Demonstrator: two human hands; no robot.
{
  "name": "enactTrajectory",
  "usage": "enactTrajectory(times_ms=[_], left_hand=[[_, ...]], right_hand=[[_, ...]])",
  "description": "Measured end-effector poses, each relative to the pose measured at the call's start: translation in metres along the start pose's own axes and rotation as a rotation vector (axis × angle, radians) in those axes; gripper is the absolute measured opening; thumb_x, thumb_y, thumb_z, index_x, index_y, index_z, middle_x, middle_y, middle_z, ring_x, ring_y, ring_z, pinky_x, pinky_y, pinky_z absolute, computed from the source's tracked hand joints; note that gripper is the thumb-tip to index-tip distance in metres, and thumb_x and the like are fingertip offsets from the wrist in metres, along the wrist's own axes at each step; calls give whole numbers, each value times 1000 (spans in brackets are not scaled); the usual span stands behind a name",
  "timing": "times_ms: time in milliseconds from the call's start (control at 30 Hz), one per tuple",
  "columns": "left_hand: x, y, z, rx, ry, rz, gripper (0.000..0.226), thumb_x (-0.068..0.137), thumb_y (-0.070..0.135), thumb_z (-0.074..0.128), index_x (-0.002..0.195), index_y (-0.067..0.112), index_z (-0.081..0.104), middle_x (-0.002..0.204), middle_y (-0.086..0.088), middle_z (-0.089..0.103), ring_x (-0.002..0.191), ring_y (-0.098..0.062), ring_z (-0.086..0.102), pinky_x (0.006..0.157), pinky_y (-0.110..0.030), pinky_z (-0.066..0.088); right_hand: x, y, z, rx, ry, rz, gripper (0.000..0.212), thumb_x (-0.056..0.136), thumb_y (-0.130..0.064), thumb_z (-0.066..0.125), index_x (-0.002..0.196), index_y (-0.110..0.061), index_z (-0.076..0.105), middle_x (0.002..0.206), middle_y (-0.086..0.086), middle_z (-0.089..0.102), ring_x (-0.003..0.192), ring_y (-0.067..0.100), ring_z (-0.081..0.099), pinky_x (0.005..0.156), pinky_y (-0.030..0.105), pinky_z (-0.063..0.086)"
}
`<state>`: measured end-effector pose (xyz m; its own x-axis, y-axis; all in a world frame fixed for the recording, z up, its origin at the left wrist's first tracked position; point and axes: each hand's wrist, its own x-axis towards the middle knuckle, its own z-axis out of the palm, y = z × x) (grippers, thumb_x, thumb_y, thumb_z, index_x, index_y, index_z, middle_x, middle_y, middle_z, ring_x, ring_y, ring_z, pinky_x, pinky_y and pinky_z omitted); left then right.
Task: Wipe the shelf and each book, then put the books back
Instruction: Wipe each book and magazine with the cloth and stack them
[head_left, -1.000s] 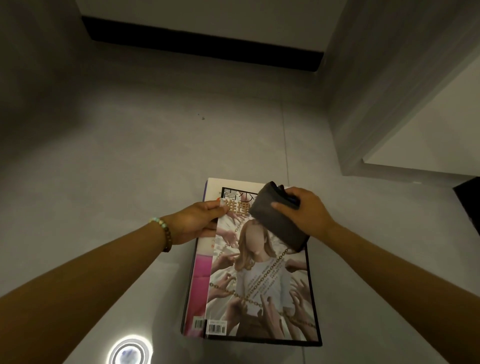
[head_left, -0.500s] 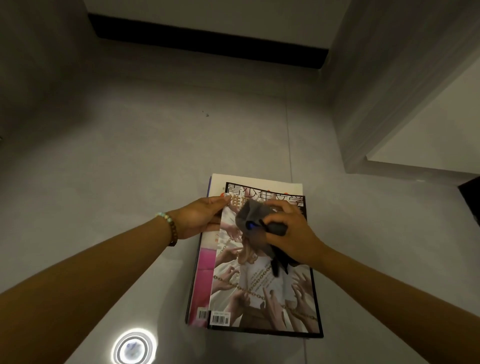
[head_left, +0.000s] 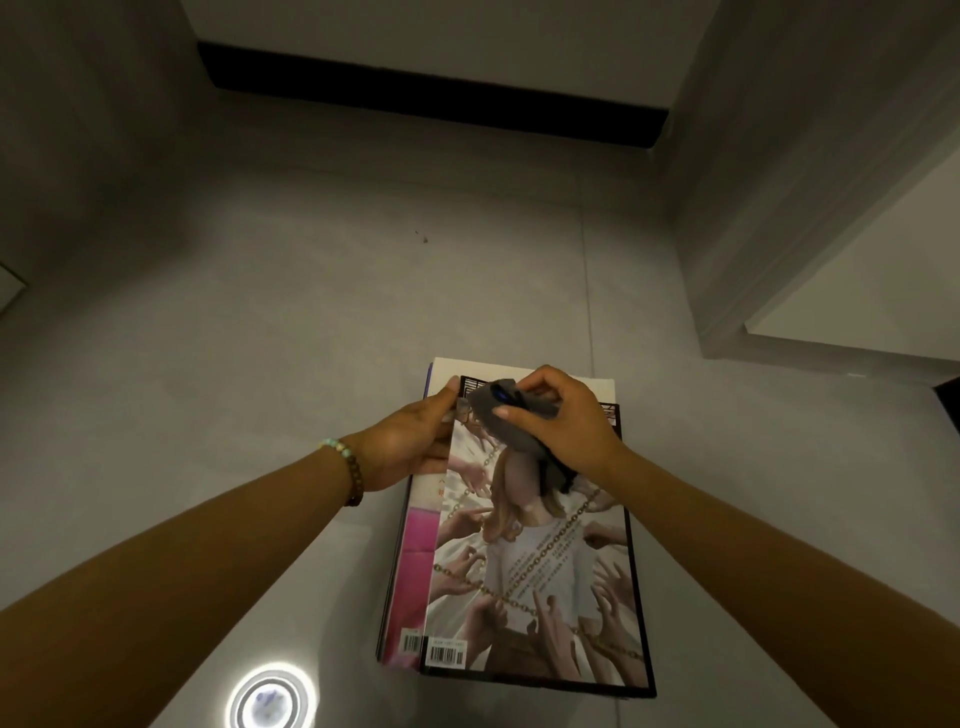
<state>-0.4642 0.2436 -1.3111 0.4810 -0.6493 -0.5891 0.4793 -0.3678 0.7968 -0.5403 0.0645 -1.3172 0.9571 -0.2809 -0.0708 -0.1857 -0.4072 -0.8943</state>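
Note:
A stack of magazines lies on the grey floor. The top magazine has a black border and a cover picture of a person ringed by hands and a gold chain. Under it a pink-covered magazine sticks out on the left, and a white one shows at the far end. My left hand pinches the top magazine's upper left edge. My right hand presses a bunched dark grey cloth on the cover's upper part.
A grey cabinet or shelf unit stands at the right, with a white surface beside it. A black skirting strip runs along the far wall. A ceiling light's reflection shines on the floor near me.
My right hand swept the cloth down the cover and back up to the title area, bunching it. My left hand stayed on the magazine's upper left edge.

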Motion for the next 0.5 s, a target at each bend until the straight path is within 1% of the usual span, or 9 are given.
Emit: enactTrajectory(times_ms=[67, 133, 167, 267, 300, 333, 400, 467, 500], left_hand=[[1, -1, 3, -2, 37, 36, 42, 97, 47, 34, 123, 22, 55, 113, -11, 68, 95, -21, 68, 73, -29, 58], [2, -2, 3, -8, 79, 55, 40, 98, 38, 39, 124, 11, 54, 112, -15, 66, 90, -21, 68, 73, -32, 59], [3, -3, 2, -14, 79, 52, 41, 98, 38, 39, 123, 10, 55, 112, -15, 66, 90, -22, 68, 75, -33, 59], [3, -2, 0, -42, 44, 20, 50, 97, 52, 26, 122, 21, 56, 111, -12, 68, 96, -24, 68, 72, -32, 59], [3, -1, -1, -55, 48, 4, 53, 97, 55, 21, 123, 23, 54, 112, -11, 68, 97, -23, 68, 73, -31, 59], [3, -1, -2, -67, 53, -8, 55, 96, 56, 18, 124, 24, 53, 113, -10, 68, 98, -23, 67, 75, -32, 58], [4, -1, -3, -75, 49, -22, 57, 97, 56, 17, 124, 22, 54, 114, -11, 67, 100, -26, 66, 81, -35, 57], [4, -1, -3, -81, 39, -42, 59, 97, 56, 19, 127, 19, 54, 116, -12, 66, 103, -28, 66, 85, -36, 55], [4, -1, -4, -90, 37, -54, 60, 96, 57, 19, 128, 19, 52, 119, -14, 65, 104, -29, 65, 86, -37, 55]], right_hand=[[2, 0, -3, -14, -50, 14, 25, 77, -22, 78, 92, -12, 62, 90, -1, 66, 87, 17, 62, 74, 16, 50], [2, -2, -3, -38, -80, 3, 27, 78, -24, 77, 98, -16, 60, 97, 0, 66, 93, 17, 62, 81, 23, 50], [0, -3, 1, -75, -65, -5, 32, 79, -27, 76, 105, -19, 58, 103, 0, 65, 97, 17, 60, 85, 28, 50], [-19, -5, 28, -393, 0, -7, 49, 82, -39, 70, 125, -23, 51, 120, -2, 54, 111, 16, 49, 99, 36, 41], [-22, -6, 34, -448, 12, -25, 49, 83, -36, 69, 126, -22, 50, 120, -1, 52, 112, 17, 47, 100, 37, 40], [-21, -6, 35, -422, 22, -55, 44, 84, -31, 70, 122, -20, 52, 118, -1, 53, 110, 17, 49, 98, 37, 42], [-8, -7, 26, -273, 67, -82, 29, 83, -19, 71, 109, -14, 57, 108, 1, 56, 101, 17, 53, 92, 34, 47], [7, -5, 17, -211, 168, -71, 23, 83, -17, 72, 100, -12, 58, 101, 3, 56, 92, 16, 55, 84, 21, 47], [8, -5, 18, -216, 181, -78, 22, 82, -18, 73, 98, -11, 60, 98, 4, 57, 88, 16, 55, 78, 16, 44]])
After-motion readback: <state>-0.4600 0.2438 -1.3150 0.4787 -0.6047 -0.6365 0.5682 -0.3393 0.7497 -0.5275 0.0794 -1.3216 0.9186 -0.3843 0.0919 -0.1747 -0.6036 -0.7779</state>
